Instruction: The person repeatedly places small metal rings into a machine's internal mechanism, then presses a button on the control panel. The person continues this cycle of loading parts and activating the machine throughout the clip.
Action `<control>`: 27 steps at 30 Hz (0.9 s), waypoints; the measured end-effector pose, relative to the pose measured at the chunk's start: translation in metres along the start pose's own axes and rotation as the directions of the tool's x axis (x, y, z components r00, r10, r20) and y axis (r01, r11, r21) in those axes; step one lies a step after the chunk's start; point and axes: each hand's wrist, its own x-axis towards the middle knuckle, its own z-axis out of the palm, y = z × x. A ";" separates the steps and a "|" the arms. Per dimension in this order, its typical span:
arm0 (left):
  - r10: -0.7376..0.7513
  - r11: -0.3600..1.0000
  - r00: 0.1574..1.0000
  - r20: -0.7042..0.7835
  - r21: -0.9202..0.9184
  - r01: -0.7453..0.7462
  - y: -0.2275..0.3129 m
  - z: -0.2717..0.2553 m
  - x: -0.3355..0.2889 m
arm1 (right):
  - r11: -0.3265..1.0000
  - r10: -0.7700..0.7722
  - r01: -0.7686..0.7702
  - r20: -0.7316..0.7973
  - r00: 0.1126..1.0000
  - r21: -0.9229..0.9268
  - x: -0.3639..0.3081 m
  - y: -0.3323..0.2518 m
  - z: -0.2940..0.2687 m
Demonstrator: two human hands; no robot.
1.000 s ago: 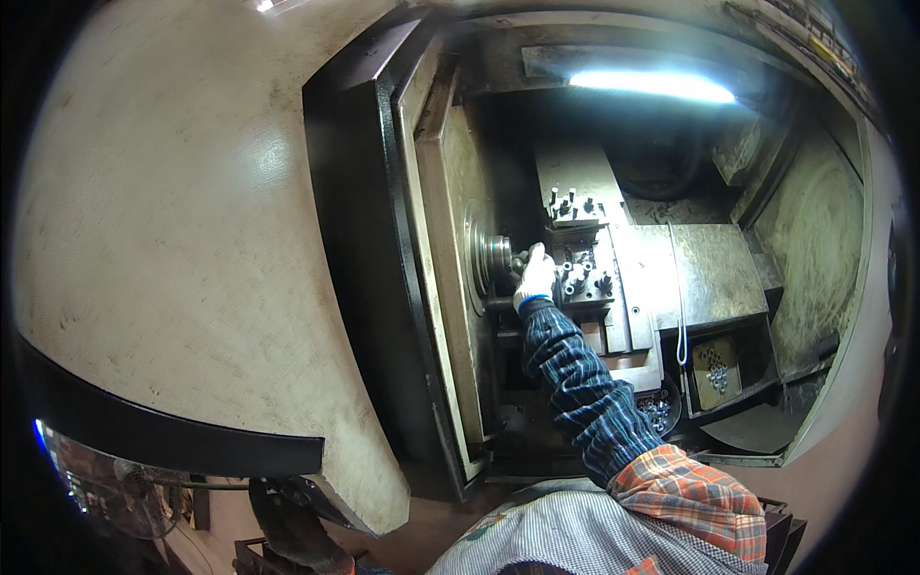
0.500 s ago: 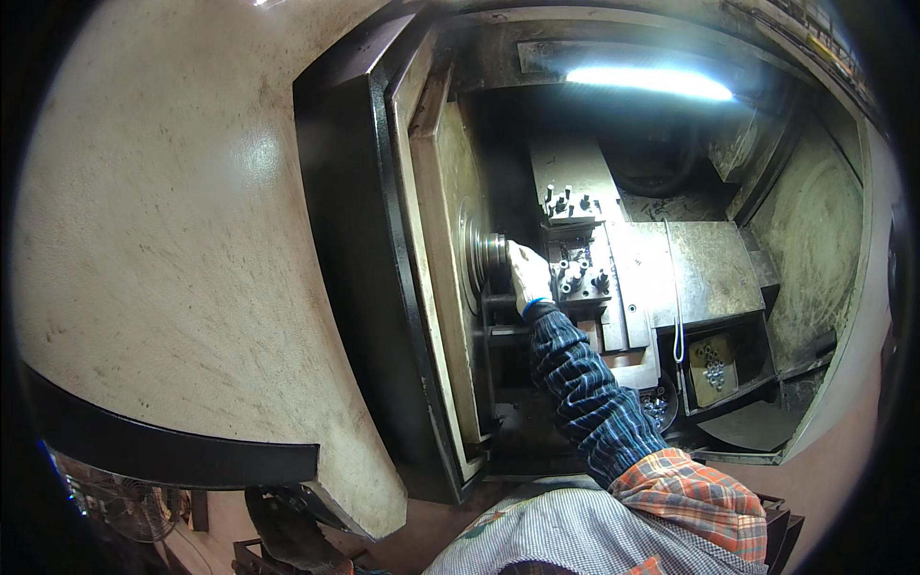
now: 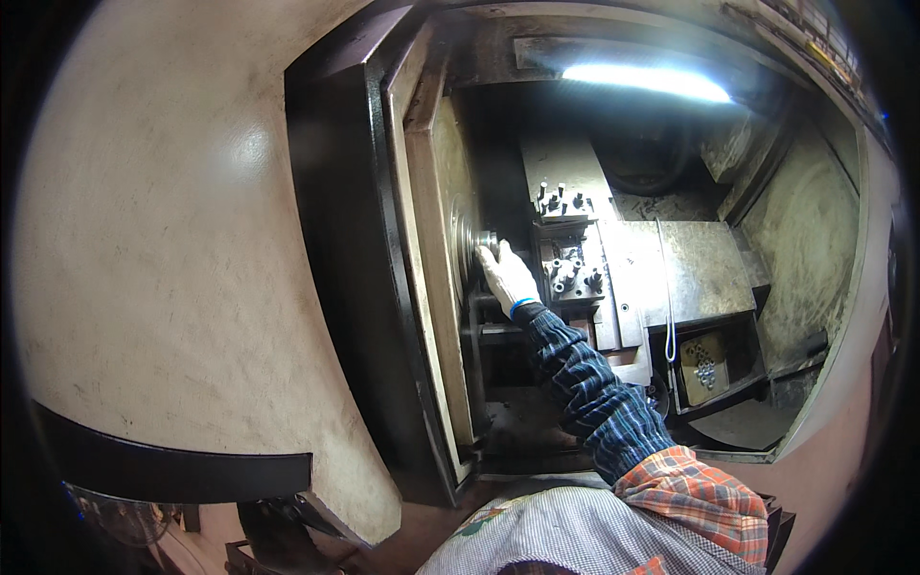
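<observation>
My right hand [image 3: 510, 276], in a white glove with a blue cuff edge, reaches into a lathe's work area. Its fingers are apart, with the fingertips at the near side of the round metal spindle nose [image 3: 487, 240] that juts from the left wall. Whether they touch it or stop just short, I cannot tell. The hand seems to hold nothing. Just right of it stands a tool block [image 3: 575, 280] with several round tool holders. Farther back is a second tool block [image 3: 563, 206] with several upright bolts. My left hand is out of view.
A lamp [image 3: 647, 82] glows at the back. On the right, a small tray [image 3: 714, 356] holds several small metal parts, and a white looped cord [image 3: 669, 326] hangs beside it. The thick black door edge [image 3: 335, 240] runs along the left of the opening.
My right hand has drawn back slightly from the spindle nose's end toward its near side, and its fingers have spread. The whole view has shifted a little.
</observation>
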 end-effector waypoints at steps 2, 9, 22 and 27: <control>0.172 0.971 0.981 0.085 0.153 -0.183 -0.002 -0.003 0.003 | 1.000 0.002 -0.002 -0.010 1.000 0.006 -0.002 0.003 0.004; -0.281 0.804 0.955 0.091 -0.522 0.286 0.020 -0.002 -0.018 | 1.000 -0.022 0.023 0.004 1.000 -0.017 -0.002 0.005 0.004; 0.096 0.993 0.994 0.049 -0.078 -0.092 -0.008 0.006 -0.030 | 0.786 -0.299 0.364 0.208 0.931 -0.500 0.039 0.012 -0.014; -0.056 0.969 0.998 0.041 -0.239 0.064 0.001 0.003 -0.025 | 0.792 -0.022 0.101 0.137 0.990 -0.603 0.082 -0.022 -0.076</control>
